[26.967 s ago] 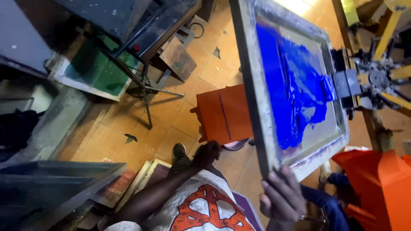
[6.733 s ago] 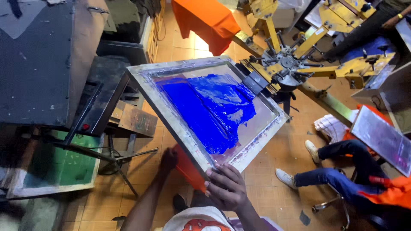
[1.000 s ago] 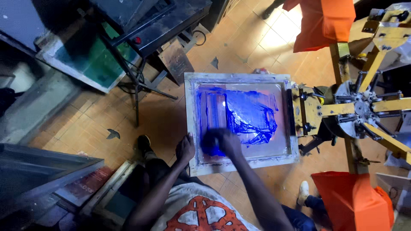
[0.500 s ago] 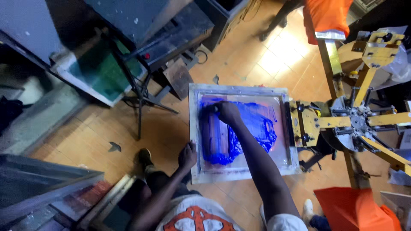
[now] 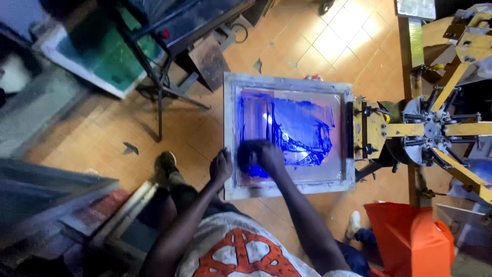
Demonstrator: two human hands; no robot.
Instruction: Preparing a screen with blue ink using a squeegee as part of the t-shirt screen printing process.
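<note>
Hands at a printing screen (image 5: 289, 136), seen from the head camera: the grey-framed screen lies flat at the centre of the view, its mesh smeared with blue ink (image 5: 302, 128). The right hand (image 5: 261, 156) presses down inside the frame at its 7 o'clock corner, fingers closed around something dark that is too blurred to identify. The left hand (image 5: 221, 166) grips the frame's near edge just beside it, fingers curled over the rim. At 3 o'clock the screen is clamped to a yellow-armed rotary press (image 5: 435, 128), whose hub sits well to the right. An orange garment (image 5: 407, 241) lies at 5 o'clock near the press. A green-meshed screen (image 5: 97, 56) leans at 10 o'clock beyond a black metal stand (image 5: 164, 77), on the tiled floor (image 5: 333, 46).
</note>
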